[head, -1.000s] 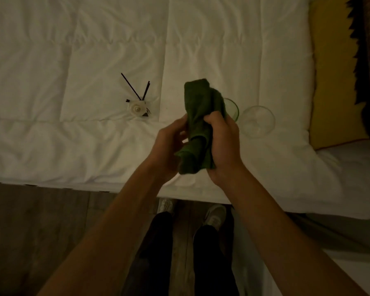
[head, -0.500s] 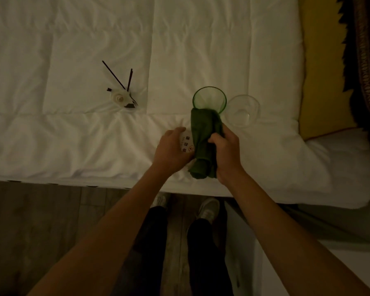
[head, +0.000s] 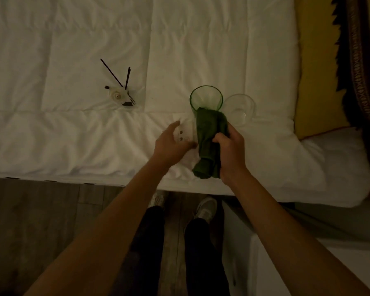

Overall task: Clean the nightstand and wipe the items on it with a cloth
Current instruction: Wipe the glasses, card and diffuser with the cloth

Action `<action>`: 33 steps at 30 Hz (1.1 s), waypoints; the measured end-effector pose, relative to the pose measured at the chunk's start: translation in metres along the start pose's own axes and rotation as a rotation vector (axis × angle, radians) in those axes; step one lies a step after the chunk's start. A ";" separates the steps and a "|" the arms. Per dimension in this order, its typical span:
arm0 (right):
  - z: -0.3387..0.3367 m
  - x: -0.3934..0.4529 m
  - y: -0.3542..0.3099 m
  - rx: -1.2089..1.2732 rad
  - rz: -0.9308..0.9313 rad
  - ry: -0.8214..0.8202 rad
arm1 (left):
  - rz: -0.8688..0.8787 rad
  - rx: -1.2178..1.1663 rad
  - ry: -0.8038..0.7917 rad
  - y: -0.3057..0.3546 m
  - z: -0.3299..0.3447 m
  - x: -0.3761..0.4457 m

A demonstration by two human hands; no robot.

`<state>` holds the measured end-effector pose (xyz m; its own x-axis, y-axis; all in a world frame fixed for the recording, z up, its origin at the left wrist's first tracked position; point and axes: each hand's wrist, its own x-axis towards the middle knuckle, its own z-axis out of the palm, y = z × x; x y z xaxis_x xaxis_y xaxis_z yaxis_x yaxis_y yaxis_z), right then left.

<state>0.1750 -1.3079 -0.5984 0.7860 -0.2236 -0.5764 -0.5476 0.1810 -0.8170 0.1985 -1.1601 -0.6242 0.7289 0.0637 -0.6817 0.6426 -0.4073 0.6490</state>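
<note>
Cloth [head: 209,142], dark green, bunched in right hand [head: 231,150] over bed [head: 73,135], its top touching green glass [head: 206,99]; clear glass [head: 239,108] just right, reed diffuser [head: 119,94] well left. Left hand [head: 172,142], fingers loosely spread, rests on small white item [head: 185,135] beside cloth.

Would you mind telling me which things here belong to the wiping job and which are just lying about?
Job:
green cloth, gripped by the right hand
small white item under the left hand
green glass
clear glass
reed diffuser

Lying about:
white duvet
yellow pillow
</note>
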 end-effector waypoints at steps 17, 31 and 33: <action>0.048 -0.008 -0.046 -0.353 -0.586 0.031 | 0.003 -0.854 -0.365 0.064 -0.036 -0.063; 0.073 -0.049 -0.045 -0.225 -0.554 0.011 | 0.076 -0.813 -0.224 0.079 -0.067 -0.047; 0.077 -0.059 -0.040 -0.224 -0.608 -0.036 | 0.071 -0.812 -0.223 0.076 -0.072 -0.044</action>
<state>0.1729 -1.2284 -0.5299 0.9816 -0.1906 -0.0116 -0.0452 -0.1730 -0.9839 0.2325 -1.1287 -0.5210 0.7652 -0.1534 -0.6252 0.6293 0.3831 0.6762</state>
